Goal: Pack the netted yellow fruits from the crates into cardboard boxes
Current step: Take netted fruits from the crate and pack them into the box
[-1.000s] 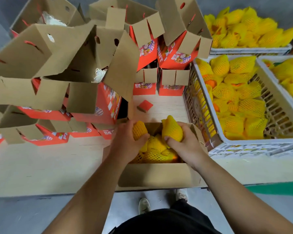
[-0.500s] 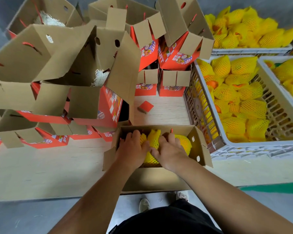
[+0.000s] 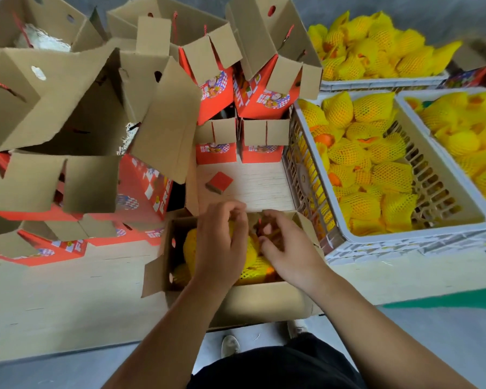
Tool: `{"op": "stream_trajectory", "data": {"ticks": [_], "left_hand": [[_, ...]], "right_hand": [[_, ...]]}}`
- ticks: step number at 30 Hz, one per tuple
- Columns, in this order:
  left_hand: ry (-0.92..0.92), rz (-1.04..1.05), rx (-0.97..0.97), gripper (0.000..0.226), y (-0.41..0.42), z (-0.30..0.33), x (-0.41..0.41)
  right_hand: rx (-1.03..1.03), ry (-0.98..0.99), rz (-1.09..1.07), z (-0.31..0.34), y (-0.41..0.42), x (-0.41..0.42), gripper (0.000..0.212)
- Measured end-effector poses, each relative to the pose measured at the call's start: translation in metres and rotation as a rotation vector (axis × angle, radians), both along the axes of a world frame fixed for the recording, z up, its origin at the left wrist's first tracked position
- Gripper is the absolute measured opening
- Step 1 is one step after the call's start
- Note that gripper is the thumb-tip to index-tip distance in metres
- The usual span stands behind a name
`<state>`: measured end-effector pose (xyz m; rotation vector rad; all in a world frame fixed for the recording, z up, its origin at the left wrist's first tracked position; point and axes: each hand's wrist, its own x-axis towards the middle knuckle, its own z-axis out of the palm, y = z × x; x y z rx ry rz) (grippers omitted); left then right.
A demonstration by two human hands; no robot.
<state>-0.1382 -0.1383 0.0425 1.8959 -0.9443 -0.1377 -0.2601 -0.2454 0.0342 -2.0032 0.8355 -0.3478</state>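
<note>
An open cardboard box [image 3: 236, 301] stands at the table's front edge with several netted yellow fruits [image 3: 190, 248] inside. Both hands hover over it. My left hand [image 3: 222, 242] covers the box's middle, its fingers curled near the far rim. My right hand [image 3: 286, 248] is beside it, fingers curled close to the far flap and a bit of red cord. Motion blur hides whether either hand grips anything. To the right, a white plastic crate [image 3: 404, 234] holds many more netted fruits [image 3: 357, 155].
Empty red-and-brown boxes [image 3: 68, 102] with raised flaps are piled at the left and back. Two more crates of fruit sit at the right [image 3: 460, 130] and at the back right [image 3: 376, 49]. A small red cardboard scrap [image 3: 219, 182] lies on the table [image 3: 68, 299].
Both hands pushed netted fruits down into the box, then let go. They now sit higher, fingers curled toward the box's far edge.
</note>
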Motion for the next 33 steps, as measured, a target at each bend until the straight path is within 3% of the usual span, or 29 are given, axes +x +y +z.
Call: {"op": "stream_trajectory", "data": {"ticks": [6,10,13,16,18,21,27,30,33], "left_hand": [[0.086,-0.313,-0.039,0.014,-0.088,0.013,-0.059],[0.094,-0.419,0.033,0.019,-0.168,0.014,-0.101],[-0.082,-0.425,0.194,0.019,-0.217,0.003,-0.115],[-0.335,-0.358,0.386,0.019,-0.236,-0.012,-0.114],[-0.367,-0.333,0.404,0.020,-0.238,-0.018,-0.114],[-0.425,-0.294,0.437,0.017,-0.238,-0.022,-0.115],[-0.454,-0.274,0.485,0.021,-0.239,-0.023,-0.117],[-0.349,-0.241,0.387,0.024,-0.238,-0.021,-0.118],[-0.197,-0.217,0.265,0.026,-0.234,-0.021,-0.119]], "right_hand": [[-0.109,-0.218,-0.076,0.018,-0.066,-0.045,0.031],[-0.158,-0.194,-0.123,0.016,-0.135,-0.091,0.032],[-0.271,0.045,-0.118,0.003,-0.201,-0.123,0.043],[-0.308,0.526,0.060,-0.020,-0.254,-0.128,0.059],[-0.379,0.778,0.238,-0.036,-0.268,-0.121,0.073],[-0.543,0.900,0.353,-0.059,-0.269,-0.111,0.089],[-0.497,0.764,0.221,-0.061,-0.275,-0.113,0.094],[-0.265,0.431,0.045,-0.041,-0.272,-0.118,0.090],[-0.096,0.127,-0.020,-0.019,-0.257,-0.120,0.073]]}}
